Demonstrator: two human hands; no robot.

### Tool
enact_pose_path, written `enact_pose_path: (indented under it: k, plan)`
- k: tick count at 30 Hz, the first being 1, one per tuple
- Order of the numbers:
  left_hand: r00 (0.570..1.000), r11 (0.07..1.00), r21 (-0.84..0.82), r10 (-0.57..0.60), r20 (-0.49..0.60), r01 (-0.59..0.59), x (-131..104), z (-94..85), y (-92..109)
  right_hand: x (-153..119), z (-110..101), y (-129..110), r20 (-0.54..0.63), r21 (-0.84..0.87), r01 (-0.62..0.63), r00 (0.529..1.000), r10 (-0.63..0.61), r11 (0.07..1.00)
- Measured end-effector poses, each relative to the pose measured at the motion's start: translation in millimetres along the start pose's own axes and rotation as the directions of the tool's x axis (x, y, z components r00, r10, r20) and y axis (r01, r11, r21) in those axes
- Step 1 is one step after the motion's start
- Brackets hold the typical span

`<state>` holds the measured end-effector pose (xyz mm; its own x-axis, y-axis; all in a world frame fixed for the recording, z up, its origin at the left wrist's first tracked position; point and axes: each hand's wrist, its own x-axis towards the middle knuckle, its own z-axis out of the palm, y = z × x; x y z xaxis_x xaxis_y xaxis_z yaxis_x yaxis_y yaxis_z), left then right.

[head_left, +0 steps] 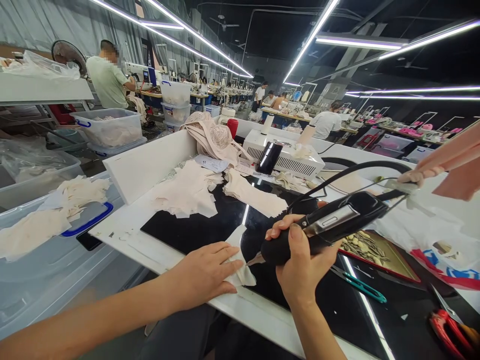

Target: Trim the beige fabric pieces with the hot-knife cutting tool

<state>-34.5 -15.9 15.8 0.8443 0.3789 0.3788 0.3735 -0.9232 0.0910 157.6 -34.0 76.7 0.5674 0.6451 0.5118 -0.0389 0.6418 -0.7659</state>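
My right hand (305, 260) is wrapped round a thick black corded hand tool (326, 217) with a silver plate on its side. The tool's narrow metal tip (256, 259) points down left, at the edge of a small cream fabric piece (243, 275). Across that piece lies my left hand (210, 270), fingers stretched out and pressing it near the front edge of the black board (180, 235). Whether the tip touches the fabric I cannot tell. Beyond my hands lie a loose cream fabric pile (187, 187) and a stack of cut fabric strips (255, 192).
At right lie teal-handled snips (362, 285), red-handled scissors (448, 325) and a tray (403, 260) of small pieces. A vented white box (285, 152) and lace-trimmed garments (210, 135) stand behind. Plastic bins (108, 127) are at left; a co-worker (108, 77) sits beyond.
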Motion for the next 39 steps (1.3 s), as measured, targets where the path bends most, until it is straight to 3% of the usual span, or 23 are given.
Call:
enact_pose_path:
  k: [4,11,20,39]
  plan:
    - [1.000,1.000,0.027,0.013,-0.010,-0.012,0,0.1,-1,0,1,0,0.004,0.007,-0.004,1.000,0.004,1.000]
    - [0.989,0.989,0.034,0.145,-0.032,-0.144,4,4.5,-11,-1,0,0,0.004,0.021,-0.010,1.000,0.010,1.000]
    - [0.995,0.996,0.011,0.084,0.056,-0.085,1,-1.5,-12,0,0,-1,0.000,-0.008,-0.004,1.000,0.004,1.000]
    - [0.992,0.994,-0.036,0.102,0.069,-0.100,1,3.5,-15,4,6,-2,-0.033,0.017,0.038,0.999,-0.037,0.999]
